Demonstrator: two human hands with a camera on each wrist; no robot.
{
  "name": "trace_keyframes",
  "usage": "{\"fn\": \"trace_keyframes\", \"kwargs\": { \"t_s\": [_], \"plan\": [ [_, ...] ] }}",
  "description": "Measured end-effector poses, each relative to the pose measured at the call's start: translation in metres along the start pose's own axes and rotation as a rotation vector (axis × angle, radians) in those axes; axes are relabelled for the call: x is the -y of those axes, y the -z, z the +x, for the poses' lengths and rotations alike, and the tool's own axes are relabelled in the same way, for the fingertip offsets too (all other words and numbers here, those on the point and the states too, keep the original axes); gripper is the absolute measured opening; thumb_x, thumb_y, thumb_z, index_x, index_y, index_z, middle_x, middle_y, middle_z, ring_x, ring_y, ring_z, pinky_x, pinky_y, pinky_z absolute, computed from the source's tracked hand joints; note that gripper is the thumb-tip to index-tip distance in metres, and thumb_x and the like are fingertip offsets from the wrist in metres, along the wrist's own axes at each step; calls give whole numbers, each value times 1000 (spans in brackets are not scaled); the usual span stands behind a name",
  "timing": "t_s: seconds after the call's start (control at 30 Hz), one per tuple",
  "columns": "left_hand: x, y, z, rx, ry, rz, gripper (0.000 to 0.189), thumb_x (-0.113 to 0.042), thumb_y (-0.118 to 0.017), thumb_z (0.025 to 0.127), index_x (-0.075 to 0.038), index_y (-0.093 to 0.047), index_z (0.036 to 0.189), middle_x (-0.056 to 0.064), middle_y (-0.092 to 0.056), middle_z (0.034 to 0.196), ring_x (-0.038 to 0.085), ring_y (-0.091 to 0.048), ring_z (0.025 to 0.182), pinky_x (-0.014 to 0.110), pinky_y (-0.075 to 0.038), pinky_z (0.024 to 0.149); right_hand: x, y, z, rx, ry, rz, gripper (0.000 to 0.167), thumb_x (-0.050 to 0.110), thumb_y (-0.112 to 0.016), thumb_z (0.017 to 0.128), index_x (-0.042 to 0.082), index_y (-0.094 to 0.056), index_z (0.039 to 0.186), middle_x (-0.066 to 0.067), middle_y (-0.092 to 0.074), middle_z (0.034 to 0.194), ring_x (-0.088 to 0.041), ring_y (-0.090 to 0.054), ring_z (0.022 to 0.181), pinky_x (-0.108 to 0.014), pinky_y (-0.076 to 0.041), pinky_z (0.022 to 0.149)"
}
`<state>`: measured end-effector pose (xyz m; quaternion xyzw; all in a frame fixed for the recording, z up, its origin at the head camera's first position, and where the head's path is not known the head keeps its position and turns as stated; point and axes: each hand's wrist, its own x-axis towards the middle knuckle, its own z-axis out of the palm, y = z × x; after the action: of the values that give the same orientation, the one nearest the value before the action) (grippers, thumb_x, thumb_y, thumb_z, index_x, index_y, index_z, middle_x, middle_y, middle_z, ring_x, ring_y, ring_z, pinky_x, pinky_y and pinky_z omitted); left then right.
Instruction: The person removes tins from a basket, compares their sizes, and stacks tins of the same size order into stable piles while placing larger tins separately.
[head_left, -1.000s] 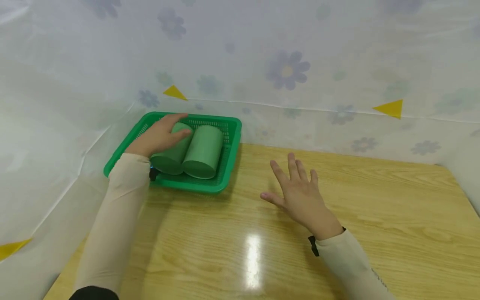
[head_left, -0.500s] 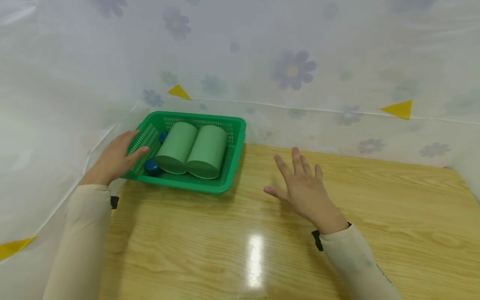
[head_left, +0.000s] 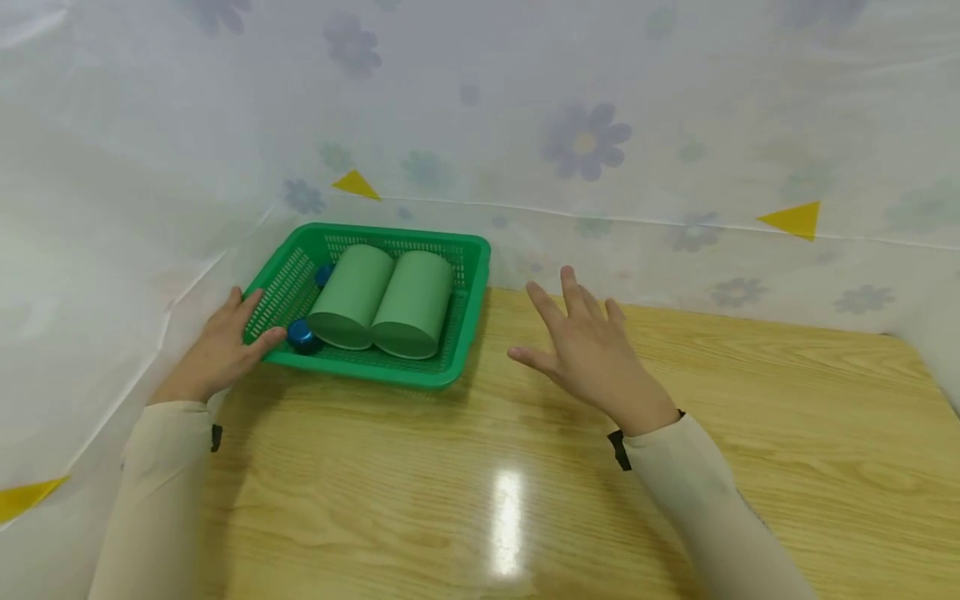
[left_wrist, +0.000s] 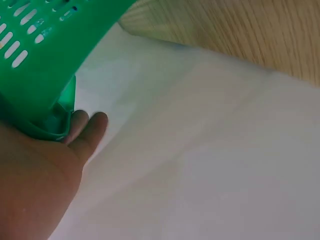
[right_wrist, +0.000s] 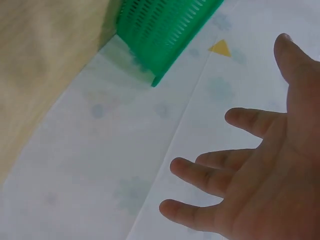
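Note:
In the head view my left hand (head_left: 217,346) is at the near left corner of a green plastic basket (head_left: 384,375), thumb at the rim and fingers along its left side. Two of its fingertips (left_wrist: 97,121) extend past the rim in the left wrist view. Inside the basket, two light green cylinders (head_left: 352,292) lie side by side. To their left sits a shiny blue round thing (head_left: 303,335), with another blue piece (head_left: 324,276) partly hidden farther back. My right hand (head_left: 592,354), fingers spread, is over the table to the right of the basket, holding nothing.
The wood-grain table (head_left: 375,492) runs up to a white flowered sheet (head_left: 480,108) at the back and left. Yellow triangles (head_left: 795,220) mark the sheet. The basket stands close to the sheet's back left corner.
My left hand has withdrawn from over the cylinders to the basket's left rim and slid nearer along it, uncovering the blue things. My right hand has lately shifted slightly forward and left.

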<state>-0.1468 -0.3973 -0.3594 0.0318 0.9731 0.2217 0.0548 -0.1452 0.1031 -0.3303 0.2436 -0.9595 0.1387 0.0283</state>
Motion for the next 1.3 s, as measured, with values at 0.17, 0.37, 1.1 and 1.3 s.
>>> {"fn": "trace_keyframes", "kwargs": {
  "t_s": [0.17,0.37,1.1,1.3],
  "plan": [
    [0,1,0,22,0,18,97,-51,-54,103,2,4,160,30,22,159,59,8,143,77,-10,107,16,12,29,58,28,113,84,65,-50,98,22,-19,164,-23,-5,166,-46,-25,146,-69,-25,110],
    [0,1,-3,27,7,34,101,-52,-55,101,6,6,158,31,21,159,61,6,142,76,-12,107,33,13,77,143,87,372,79,59,-51,100,23,-20,164,-11,-14,167,-33,-18,152,-54,-24,117],
    [-22,-18,-21,-46,-3,51,108,-57,-60,97,9,2,157,31,10,162,57,-2,145,72,-12,111,46,-27,184,438,33,272,80,51,-48,105,9,-14,163,-10,-21,166,-30,-26,149,-45,-27,117],
    [-25,-19,-22,-65,-4,42,108,-56,-61,97,8,1,158,30,8,163,56,-3,146,71,-13,111,48,-32,183,400,40,275,77,41,-60,102,8,-23,162,-10,-30,163,-30,-32,147,-44,-31,115]
  ]
}}
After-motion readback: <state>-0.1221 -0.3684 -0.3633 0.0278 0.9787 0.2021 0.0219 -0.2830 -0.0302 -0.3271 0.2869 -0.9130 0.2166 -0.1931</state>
